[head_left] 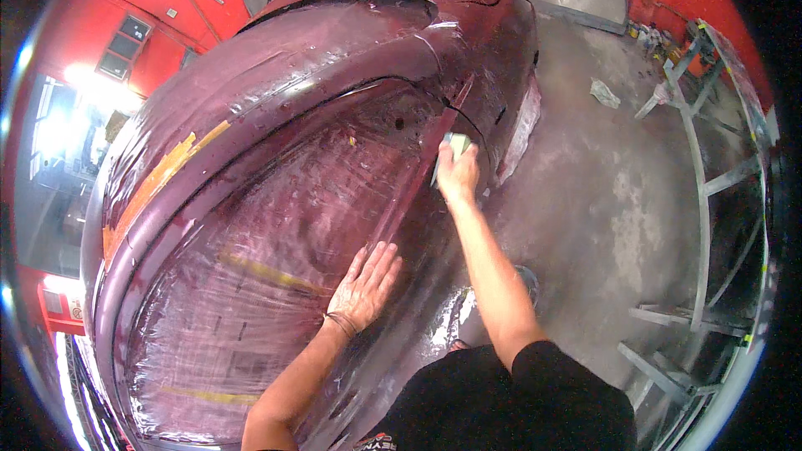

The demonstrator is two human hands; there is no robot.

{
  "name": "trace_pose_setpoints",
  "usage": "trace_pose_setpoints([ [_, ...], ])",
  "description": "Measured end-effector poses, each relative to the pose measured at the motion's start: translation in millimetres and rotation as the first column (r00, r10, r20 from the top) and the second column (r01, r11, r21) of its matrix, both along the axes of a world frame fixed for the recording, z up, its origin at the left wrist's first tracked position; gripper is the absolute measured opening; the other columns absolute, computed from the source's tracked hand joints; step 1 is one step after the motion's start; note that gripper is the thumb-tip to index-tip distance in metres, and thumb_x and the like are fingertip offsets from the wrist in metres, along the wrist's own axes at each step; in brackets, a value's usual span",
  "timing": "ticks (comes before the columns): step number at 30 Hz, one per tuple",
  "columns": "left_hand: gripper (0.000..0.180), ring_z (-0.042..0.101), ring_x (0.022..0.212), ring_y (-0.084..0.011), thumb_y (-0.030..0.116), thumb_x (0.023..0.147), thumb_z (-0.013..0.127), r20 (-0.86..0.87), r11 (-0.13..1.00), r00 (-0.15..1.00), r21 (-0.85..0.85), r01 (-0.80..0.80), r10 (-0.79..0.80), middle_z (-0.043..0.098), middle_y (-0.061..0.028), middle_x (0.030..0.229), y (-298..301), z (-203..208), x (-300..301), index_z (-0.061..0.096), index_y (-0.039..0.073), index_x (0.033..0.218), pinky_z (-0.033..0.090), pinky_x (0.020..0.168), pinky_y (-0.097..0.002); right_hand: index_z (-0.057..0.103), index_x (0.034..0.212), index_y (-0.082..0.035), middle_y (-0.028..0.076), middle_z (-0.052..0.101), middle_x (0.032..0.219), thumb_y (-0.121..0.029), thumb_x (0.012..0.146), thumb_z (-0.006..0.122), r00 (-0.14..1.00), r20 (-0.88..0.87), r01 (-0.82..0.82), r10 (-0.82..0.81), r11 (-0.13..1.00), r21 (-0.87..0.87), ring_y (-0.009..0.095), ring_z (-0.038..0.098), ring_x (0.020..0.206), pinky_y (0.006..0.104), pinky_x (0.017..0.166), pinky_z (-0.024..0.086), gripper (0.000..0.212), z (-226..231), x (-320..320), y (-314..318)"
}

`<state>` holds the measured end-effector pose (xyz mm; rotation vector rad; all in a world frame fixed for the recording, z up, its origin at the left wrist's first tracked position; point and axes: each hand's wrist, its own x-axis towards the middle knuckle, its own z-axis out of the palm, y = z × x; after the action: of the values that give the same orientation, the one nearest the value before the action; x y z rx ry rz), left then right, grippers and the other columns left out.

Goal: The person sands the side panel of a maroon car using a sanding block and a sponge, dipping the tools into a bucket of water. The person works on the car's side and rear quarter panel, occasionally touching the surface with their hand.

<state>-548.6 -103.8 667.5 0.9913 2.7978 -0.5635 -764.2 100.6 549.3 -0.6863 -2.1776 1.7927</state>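
Observation:
A car body [468, 42] in dull maroon fills the left and middle of the view, and parts of it look wet. My right hand [458, 174] is closed around a small pale green sanding pad [459, 144], at the sill near the far corner of the door opening. A grey edge shows under the fingers; the pad's lower face is hidden. My left hand [368, 284] lies flat, fingers stretched out, near the same sill. It is beside the plastic film [276, 225] that covers the opening, which is stained maroon and crossed by yellow tape strips.
Orange-yellow masking tape [159, 184] runs along the roof edge at left. Right of the car is a grey floor [585, 200] with crumpled plastic [604, 93] on it. A metal stand [702, 175] stands at far right. A bucket [528, 280] is beside my right forearm.

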Motion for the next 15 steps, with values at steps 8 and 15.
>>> trace_pose_setpoints([
  [8,0.056,0.030,0.159,-0.0308,0.025,0.103,0.056,0.024,1.000,1.000,0.019,0.006,-0.007,0.034,-0.0131,0.169,10,-1,-4,0.044,0.010,0.156,0.021,0.130,-0.0537,0.053,0.127,0.006,0.029,0.071,0.114,-0.042,0.096,0.068,0.993,0.073,0.102,-0.097,0.993,-0.057,0.046,0.071,0.107,0.0510,0.093,0.055,0.060,-30,-59,48],
  [15,0.059,0.032,0.158,-0.0317,0.025,0.100,0.059,0.014,1.000,1.000,0.024,0.005,-0.005,0.034,-0.0136,0.170,9,1,-5,0.045,0.010,0.156,0.021,0.130,-0.0546,0.052,0.126,0.006,0.033,0.070,0.116,-0.044,0.095,0.069,0.989,0.099,0.121,-0.114,0.990,-0.067,0.048,0.070,0.109,0.0523,0.097,0.054,0.061,-13,-68,39],
])
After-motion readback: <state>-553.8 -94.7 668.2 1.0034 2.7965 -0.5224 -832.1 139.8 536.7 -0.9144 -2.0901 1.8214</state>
